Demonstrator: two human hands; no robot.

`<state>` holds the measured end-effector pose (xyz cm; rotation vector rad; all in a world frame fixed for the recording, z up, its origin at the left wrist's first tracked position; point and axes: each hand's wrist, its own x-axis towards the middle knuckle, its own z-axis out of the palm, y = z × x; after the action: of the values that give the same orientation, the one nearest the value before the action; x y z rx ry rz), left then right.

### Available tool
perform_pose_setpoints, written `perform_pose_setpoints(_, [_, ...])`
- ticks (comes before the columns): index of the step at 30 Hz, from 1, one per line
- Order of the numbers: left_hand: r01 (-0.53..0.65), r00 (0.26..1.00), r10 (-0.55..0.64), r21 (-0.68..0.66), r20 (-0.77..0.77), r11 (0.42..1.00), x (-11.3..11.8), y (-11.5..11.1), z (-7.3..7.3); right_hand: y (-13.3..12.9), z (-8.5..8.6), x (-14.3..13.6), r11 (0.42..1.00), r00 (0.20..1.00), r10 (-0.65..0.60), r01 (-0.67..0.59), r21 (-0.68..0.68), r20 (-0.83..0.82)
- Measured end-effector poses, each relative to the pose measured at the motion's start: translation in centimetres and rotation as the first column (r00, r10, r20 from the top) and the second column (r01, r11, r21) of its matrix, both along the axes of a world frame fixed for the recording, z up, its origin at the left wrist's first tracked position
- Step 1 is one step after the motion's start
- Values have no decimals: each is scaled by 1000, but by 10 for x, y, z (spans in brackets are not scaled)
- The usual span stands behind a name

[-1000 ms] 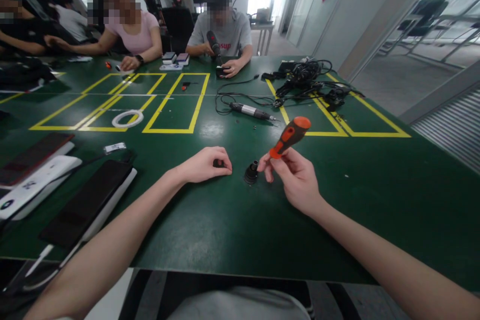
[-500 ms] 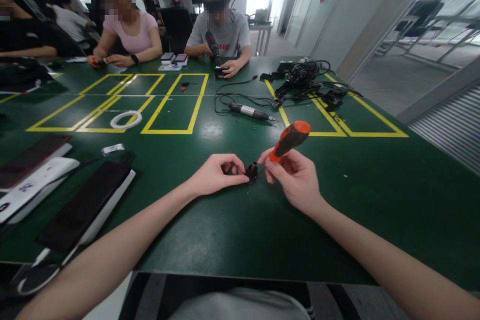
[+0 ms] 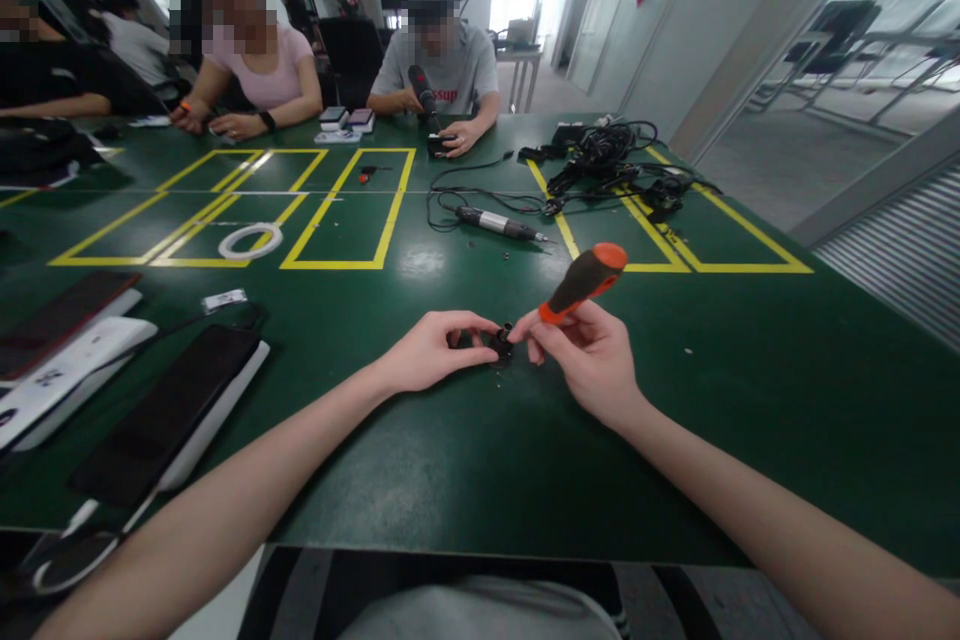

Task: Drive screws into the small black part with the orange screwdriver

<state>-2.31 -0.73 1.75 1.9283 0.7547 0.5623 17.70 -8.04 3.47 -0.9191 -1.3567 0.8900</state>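
Between my two hands, a small dark cylindrical part (image 3: 504, 340) stands on the green table (image 3: 420, 460). My left hand (image 3: 435, 352) pinches it from the left, thumb and fingers on its side. The orange and black screwdriver (image 3: 586, 282) is held by my right hand (image 3: 592, 355), its handle tilted up to the right. A fingertip of my right hand reaches the top of the dark part. The screwdriver's shaft and tip are hidden by my fingers.
Ahead lies a corded electric screwdriver (image 3: 499, 223), with a tangle of black cables (image 3: 607, 160) behind it. A white ring (image 3: 250, 240) is at the left. Phones and a white device (image 3: 75, 370) lie front left. A person (image 3: 439, 70) across the table holds a tool.
A finger of my right hand has moved slightly left, onto the top of the dark part. My left hand keeps its pinch.
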Motion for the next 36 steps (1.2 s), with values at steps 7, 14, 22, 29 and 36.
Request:
perform_pose_setpoints(7, [9,1000,-9,-14,9,1000,0,0,-1,3,-3,1,998,997,64,-65,-11,-35])
perform_pose_setpoints(14, [-2,1000,2,-3,-10,1000,0,0,-1,2,-3,0,999,999,36,-36,-20,-34])
perform_pose_setpoints(22, [13,1000,-13,-30,16,999,0,0,-2,0,0,0,997,997,77,-77,-14,5])
perform_pose_setpoints(29, [10,999,-9,-38,31,999,0,0,-2,-1,-1,0,1000,1000,17,-17,5,8])
perform_pose_setpoints(36, [9,1000,-8,-49,15,999,0,0,-1,1,-1,0,997,996,73,-74,-15,-42])
